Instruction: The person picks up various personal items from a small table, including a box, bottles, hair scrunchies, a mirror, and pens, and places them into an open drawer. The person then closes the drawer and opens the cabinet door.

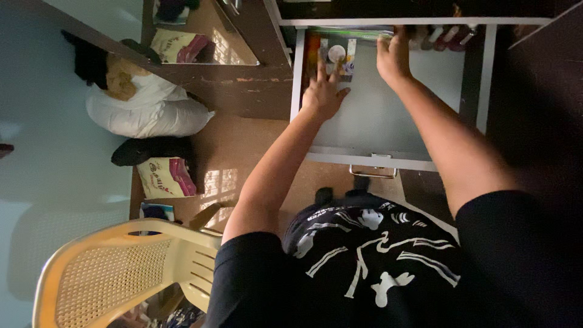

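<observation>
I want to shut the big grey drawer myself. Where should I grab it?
Grab the metal handle in the middle of the drawer front, probably best from the person's side, fingers hooked under the loop. It sticks out from the flat front, so it gives a hold. Both hands, left hand and right hand, are inside the drawer now.

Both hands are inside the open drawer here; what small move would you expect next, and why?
Probably the left hand closes on the small round white thing at its fingertips, since the right hand already holds the flat items at the drawer back.
</observation>
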